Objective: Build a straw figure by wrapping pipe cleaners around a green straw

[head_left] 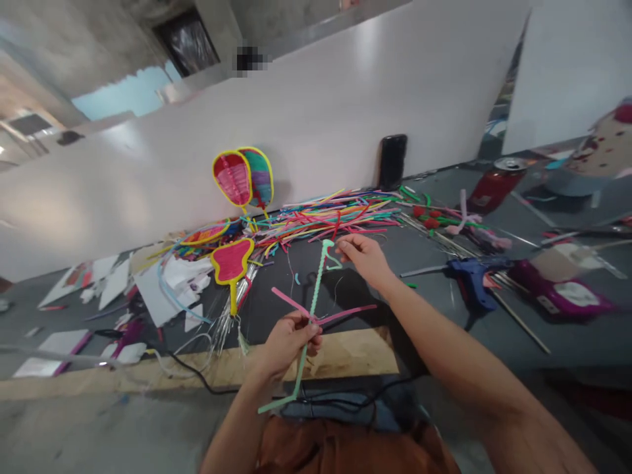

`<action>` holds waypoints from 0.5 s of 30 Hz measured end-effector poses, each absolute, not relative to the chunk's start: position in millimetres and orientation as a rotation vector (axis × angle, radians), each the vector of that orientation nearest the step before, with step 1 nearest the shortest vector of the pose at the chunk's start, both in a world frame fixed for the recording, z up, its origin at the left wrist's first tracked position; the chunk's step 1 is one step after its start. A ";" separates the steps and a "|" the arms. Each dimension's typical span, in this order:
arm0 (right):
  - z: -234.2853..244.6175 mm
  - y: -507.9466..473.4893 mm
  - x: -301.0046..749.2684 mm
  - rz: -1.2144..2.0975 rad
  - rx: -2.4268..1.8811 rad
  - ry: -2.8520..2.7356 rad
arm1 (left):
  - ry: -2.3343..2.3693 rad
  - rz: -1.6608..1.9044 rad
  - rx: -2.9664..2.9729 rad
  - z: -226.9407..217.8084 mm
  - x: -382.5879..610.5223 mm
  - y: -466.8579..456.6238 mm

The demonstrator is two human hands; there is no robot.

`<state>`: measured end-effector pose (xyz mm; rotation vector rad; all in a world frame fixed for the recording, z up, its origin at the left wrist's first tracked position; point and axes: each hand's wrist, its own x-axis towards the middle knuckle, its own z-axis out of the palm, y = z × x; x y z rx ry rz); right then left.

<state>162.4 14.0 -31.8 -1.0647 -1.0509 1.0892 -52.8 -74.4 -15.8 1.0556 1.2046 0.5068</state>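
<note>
Near the table's front edge, my left hand is closed around a light green pipe cleaner. Its upper length is coiled, and the lower part runs below my fingers to a bent tail. A pink pipe cleaner crosses it at my left fingertips, with its two ends spread left and right. My right hand pinches with thumb and forefinger at the green piece's bent top, where a small loop hangs. Exactly what lies between those fingertips is small and partly hidden.
Pipe cleaners of many colours lie heaped along the white partition. Left stand fan-shaped pieces and a pink-yellow one. A black phone leans behind. Right are a blue glue gun, a red can and a purple pack.
</note>
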 end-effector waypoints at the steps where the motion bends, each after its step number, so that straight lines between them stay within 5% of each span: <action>1: -31.5 14.3 162.6 1.092 -1.059 -1.064 | 1.222 0.511 1.063 -17.4 -50.5 -74.5; 15: -35.9 21.5 170.5 1.069 -1.013 -1.100 | 1.215 0.839 0.878 -26.0 -36.3 -82.0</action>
